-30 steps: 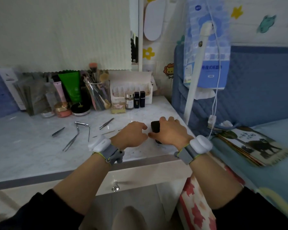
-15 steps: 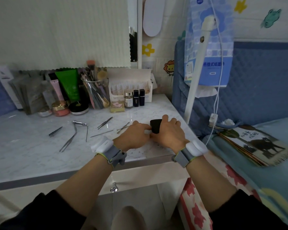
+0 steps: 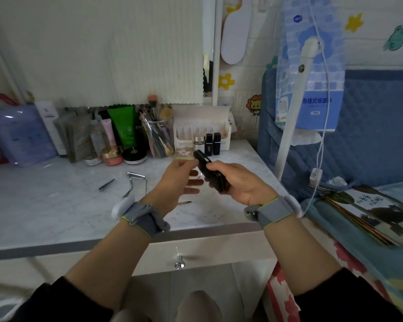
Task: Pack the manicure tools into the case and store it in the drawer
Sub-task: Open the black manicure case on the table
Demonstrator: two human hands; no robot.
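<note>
A: The black case [image 3: 211, 174] is up off the surface [image 3: 56, 205], gripped in the right hand [image 3: 239, 184], fingers wrapped round its near end. Long axis runs from the palm away and to the left, far end tilted upward.

B: And the left hand [image 3: 176, 182]?

A: Just beside it, fingers loosely spread, thumb and forefinger up at the case's far tip. Whether they actually pinch it, I can't tell.

B: What's lying about?

A: Manicure tools on the marble: a small nipper [image 3: 106, 184] well to the left, a bent metal tool [image 3: 135, 182] nearer the left wrist, and a thin piece [image 3: 184, 202] poking out under the left hand.

B: Behind?

A: A clear cup [image 3: 157, 140] stuffed with brushes, a green tube [image 3: 123, 126], an open white box [image 3: 201, 131] holding a row of small vials, jars alongside. Below the front edge, the drawer [image 3: 219, 254] sits closed, its knob [image 3: 179, 264] showing.
</note>
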